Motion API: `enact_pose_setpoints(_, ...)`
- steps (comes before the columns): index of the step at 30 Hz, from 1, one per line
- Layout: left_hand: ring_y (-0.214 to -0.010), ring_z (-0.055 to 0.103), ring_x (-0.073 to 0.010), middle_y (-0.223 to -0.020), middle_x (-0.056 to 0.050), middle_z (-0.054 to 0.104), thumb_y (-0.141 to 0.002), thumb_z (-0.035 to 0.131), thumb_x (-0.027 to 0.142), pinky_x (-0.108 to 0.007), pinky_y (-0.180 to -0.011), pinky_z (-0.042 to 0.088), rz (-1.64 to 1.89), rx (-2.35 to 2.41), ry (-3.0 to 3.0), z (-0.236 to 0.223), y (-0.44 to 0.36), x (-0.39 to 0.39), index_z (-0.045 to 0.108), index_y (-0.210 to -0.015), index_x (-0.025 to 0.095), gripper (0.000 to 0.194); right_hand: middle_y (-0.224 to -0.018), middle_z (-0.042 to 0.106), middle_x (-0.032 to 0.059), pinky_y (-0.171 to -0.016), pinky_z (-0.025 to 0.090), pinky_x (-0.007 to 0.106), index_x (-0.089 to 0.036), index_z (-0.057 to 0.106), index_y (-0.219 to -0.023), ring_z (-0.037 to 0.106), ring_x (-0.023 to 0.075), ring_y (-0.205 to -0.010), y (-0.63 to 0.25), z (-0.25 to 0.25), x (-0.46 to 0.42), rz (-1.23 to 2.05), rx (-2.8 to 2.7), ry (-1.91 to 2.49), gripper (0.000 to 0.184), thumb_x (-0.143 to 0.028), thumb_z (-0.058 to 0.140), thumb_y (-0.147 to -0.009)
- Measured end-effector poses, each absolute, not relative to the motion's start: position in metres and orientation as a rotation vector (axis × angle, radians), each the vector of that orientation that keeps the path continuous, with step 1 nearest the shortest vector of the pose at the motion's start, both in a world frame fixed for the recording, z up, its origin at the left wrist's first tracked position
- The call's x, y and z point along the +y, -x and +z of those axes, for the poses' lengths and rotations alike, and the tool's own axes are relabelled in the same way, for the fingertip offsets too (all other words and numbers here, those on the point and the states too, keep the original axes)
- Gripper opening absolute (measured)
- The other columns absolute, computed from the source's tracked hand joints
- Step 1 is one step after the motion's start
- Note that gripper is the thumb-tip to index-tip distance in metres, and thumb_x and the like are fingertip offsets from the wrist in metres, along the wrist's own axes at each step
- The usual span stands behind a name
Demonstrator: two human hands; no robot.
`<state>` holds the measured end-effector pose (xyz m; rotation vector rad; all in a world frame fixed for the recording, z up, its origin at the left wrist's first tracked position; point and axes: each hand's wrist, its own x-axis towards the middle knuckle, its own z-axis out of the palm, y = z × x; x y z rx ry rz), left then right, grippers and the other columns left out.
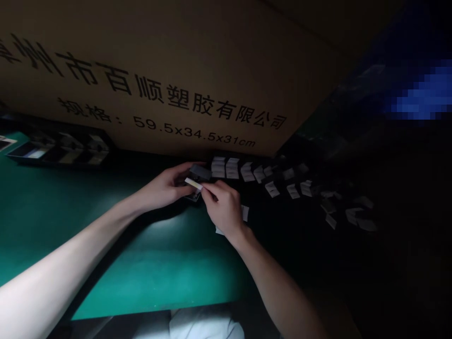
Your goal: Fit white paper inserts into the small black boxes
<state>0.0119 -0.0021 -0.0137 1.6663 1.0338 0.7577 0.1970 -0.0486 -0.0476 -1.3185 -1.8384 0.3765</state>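
My left hand (165,189) is closed around a small dark case (200,171), which looks like it has a raised lid. Between the thumb and fingers of my right hand (224,207) is a small folded white slip (194,183) with a yellowish edge. The slip lies over the front of the case; whether it touches the inside I cannot tell. Shadow and my fingers hide much of the case. Beside and partly behind my right hand, another white slip (245,213) rests on the green table (165,263).
Several folded white slips (271,189) are spread in dim light to the right. A dark tray (60,160) holding several small open cases stands at the left. A large printed cardboard box (197,61) closes off the back. The table's front edge runs near my lap.
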Motion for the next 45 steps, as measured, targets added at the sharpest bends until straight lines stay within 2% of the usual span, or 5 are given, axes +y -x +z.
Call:
enact_pose_setpoints(14,-0.107,0.073,-0.0279,-0.118,-0.008,0.077,-0.080,0.072,0.033,-0.034,-0.092,0.061,0.833,1.087,-1.619,-0.020,-0.013,0.000,0.067,-0.130,0.020,0.052,-0.091,0.077,0.0045,-0.064,0.053,0.021,-0.019,0.076,-0.116,0.068,0.0119,-0.069,-0.195,-0.050,-0.051,0.294,-1.778,1.298,0.026,-0.032,0.056,-0.104)
enact_pose_setpoints(23,-0.115,0.071,-0.0311,-0.124,-0.008,0.077,-0.080,0.071,0.030,-0.038,-0.100,0.058,0.846,1.131,-1.628,-0.027,-0.011,0.003,0.064,-0.139,0.022,0.060,-0.081,0.077,0.0031,-0.062,0.050,0.021,-0.017,0.078,-0.103,0.067,0.0114,-0.064,-0.194,-0.047,-0.053,0.266,-1.854,1.319,0.029,-0.029,0.052,-0.102)
enact_pose_setpoints(30,-0.121,0.069,-0.0329,-0.127,-0.006,0.076,-0.078,0.067,0.026,-0.039,-0.104,0.056,0.825,1.116,-1.663,-0.027,-0.008,0.003,0.064,-0.144,0.024,0.066,-0.106,0.081,0.0038,-0.078,0.057,0.023,-0.023,0.072,-0.135,0.075,0.0152,-0.086,-0.196,-0.038,-0.056,0.354,-2.160,1.364,0.042,-0.021,0.047,-0.100)
enact_pose_setpoints(40,-0.114,0.070,-0.0318,-0.129,-0.010,0.075,-0.082,0.071,0.041,-0.038,-0.095,0.059,0.766,1.105,-1.708,-0.025,-0.009,0.002,0.057,-0.150,0.020,0.073,-0.090,0.079,0.0022,-0.068,0.051,0.024,-0.023,0.050,-0.156,0.072,0.0169,-0.073,-0.197,-0.033,-0.054,0.227,-2.314,1.563,0.057,-0.020,0.044,-0.100)
enact_pose_setpoints(45,-0.110,0.072,-0.0304,-0.127,-0.009,0.076,-0.082,0.069,0.035,-0.037,-0.093,0.059,0.742,1.121,-1.734,-0.022,-0.010,0.001,0.059,-0.147,0.021,0.068,-0.096,0.079,0.0022,-0.068,0.051,0.024,-0.027,0.047,-0.158,0.072,0.0166,-0.076,-0.197,-0.030,-0.056,0.247,-2.363,1.566,0.058,-0.020,0.042,-0.101)
